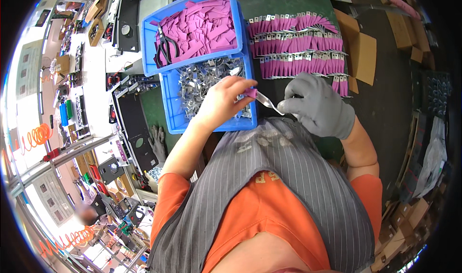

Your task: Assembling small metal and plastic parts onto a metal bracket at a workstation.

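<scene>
My left fingers [244, 84] clamp pink-ended metal strip [264, 100] at lower blue bin [236, 125]'s right edge, right fingers [288, 104] by its tip, grip unclear; slack pinch could drop it.

A factory workshop, as shown by the blue bin [171, 102] of small metal parts [191, 85], rows of pink-covered metal pieces [299, 43], coiled orange hoses [39, 136] and cardboard boxes [403, 28].
</scene>
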Tool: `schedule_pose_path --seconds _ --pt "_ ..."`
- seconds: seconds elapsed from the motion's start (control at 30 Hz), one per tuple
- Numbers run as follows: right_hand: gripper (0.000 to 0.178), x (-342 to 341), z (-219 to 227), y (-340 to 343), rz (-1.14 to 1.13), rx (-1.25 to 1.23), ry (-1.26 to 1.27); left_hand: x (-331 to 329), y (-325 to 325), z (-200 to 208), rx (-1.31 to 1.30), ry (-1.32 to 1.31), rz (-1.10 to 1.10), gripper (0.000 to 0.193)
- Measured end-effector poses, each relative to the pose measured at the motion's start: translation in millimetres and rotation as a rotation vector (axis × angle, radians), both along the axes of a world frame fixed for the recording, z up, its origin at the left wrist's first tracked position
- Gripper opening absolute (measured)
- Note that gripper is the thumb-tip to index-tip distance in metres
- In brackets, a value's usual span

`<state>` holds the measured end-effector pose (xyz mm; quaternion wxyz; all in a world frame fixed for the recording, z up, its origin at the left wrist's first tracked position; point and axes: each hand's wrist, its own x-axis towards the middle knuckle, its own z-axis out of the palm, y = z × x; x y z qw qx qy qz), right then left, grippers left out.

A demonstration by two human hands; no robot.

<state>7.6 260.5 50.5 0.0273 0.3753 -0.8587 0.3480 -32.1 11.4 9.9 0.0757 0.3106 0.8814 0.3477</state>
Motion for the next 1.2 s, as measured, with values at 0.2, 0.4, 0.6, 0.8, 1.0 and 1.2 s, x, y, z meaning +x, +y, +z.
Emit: schedule_pose_path --seconds 0.2,0.4,0.6,0.8,1.0,1.2 --pt "0.017 -11 -12 7 0.082 -0.122 -0.268 4 -1 -4 0.003 0.06 -0.157 0.024" --pt "0.027 -18 -51 -8 0.0 -0.261 -0.431 13 9 1 -0.001 -0.231 -0.24 0.019" --pt "0.027 -10 -65 -8 0.018 -0.257 -0.536 28 18 -7 0.023 -0.161 -0.179 0.02" --pt "0.028 17 -88 22 -0.064 -0.121 -0.635 22 11 -16 0.139 -0.016 -0.005 0.016" --pt "0.02 89 -182 112 -0.754 0.405 -0.464 0 -68 -74 -0.331 -0.14 0.302 0.007" --pt "0.03 87 -189 103 -0.964 0.402 -0.245 20 -40 -86 -0.758 -0.471 0.091 0.05"
